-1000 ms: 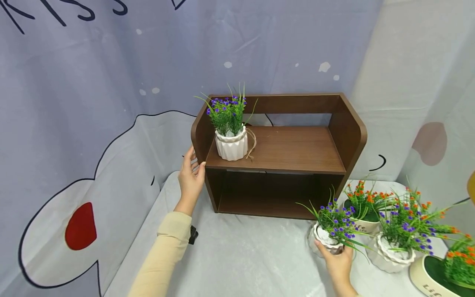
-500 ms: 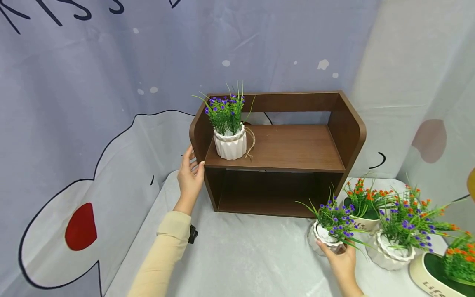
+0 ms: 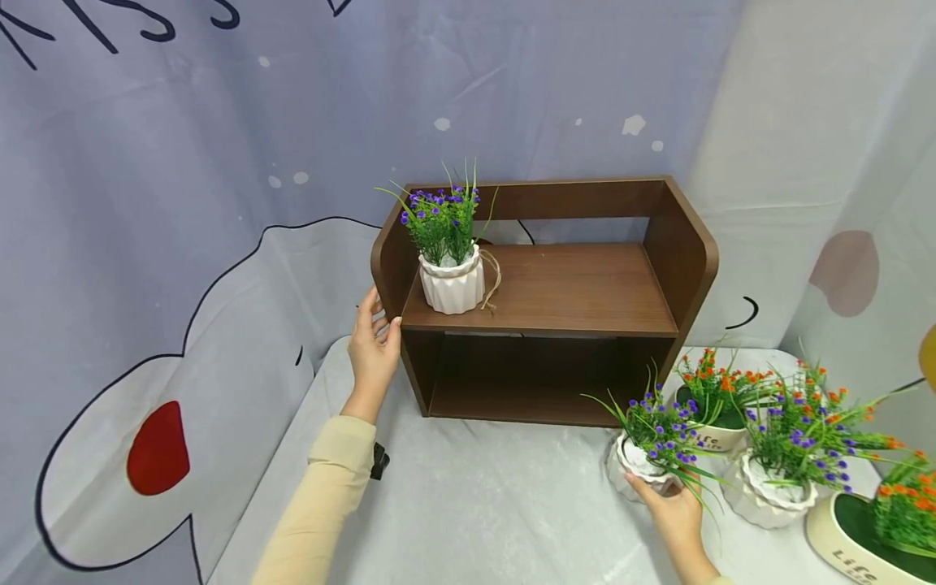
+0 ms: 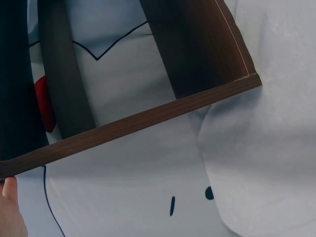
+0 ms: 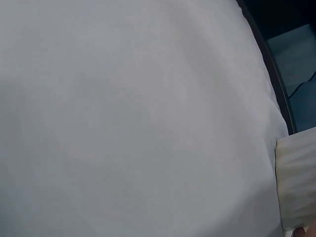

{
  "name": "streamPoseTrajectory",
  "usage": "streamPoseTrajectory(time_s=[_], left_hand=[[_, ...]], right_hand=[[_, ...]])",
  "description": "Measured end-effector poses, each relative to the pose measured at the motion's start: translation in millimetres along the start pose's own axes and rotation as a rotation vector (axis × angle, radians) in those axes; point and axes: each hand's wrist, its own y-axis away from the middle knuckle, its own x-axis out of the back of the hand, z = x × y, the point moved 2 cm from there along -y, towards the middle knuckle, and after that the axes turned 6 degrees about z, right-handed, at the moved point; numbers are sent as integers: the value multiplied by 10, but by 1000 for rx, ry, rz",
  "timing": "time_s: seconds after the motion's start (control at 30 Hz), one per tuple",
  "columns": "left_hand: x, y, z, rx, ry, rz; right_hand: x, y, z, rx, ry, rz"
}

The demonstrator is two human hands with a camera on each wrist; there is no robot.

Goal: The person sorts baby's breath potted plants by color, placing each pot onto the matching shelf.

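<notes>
A brown two-tier shelf [image 3: 556,292] stands on the table against the back cloth. My left hand [image 3: 374,355] rests against its left side panel, thumb at the front edge and fingers along the outer face; the thumb also shows at the edge in the left wrist view. On the upper tier, at the left, sits a potted purple-flowered plant [image 3: 452,280] in a white ribbed pot with a twine bow. Right of the shelf's front, my right hand [image 3: 674,513] grips a similar potted plant [image 3: 634,463] between thumb and fingers. The pot's white side [image 5: 298,177] appears in the right wrist view.
Close to the gripped plant stand another purple-flowered pot [image 3: 768,491], an oval pot with orange flowers [image 3: 717,437], and a second oval pot [image 3: 841,532] at the right edge. Grey-white cloth [image 3: 504,496] covers the table; a printed curtain [image 3: 314,106] hangs behind.
The head view drifts slightly. My right hand shifts a little to the right on the pot, which stays about where it was; the left hand keeps its place on the shelf.
</notes>
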Motion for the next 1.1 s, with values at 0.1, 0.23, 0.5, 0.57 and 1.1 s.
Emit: streamPoseTrajectory(time_s=[0.1, 0.23, 0.5, 0.57, 1.1], left_hand=[[0, -2, 4, 6, 2, 0], [-1, -3, -1, 16, 2, 4], [-2, 0, -6, 22, 8, 2], [0, 1, 2, 21, 9, 3], [4, 4, 16, 32, 2, -2]], right_hand=[[-5, -2, 0, 8, 18, -12], [-15, 3, -14, 34, 33, -16], [-6, 0, -50, 13, 37, 5], [-2, 0, -57, 10, 40, 9], [-38, 17, -66, 33, 0, 24]])
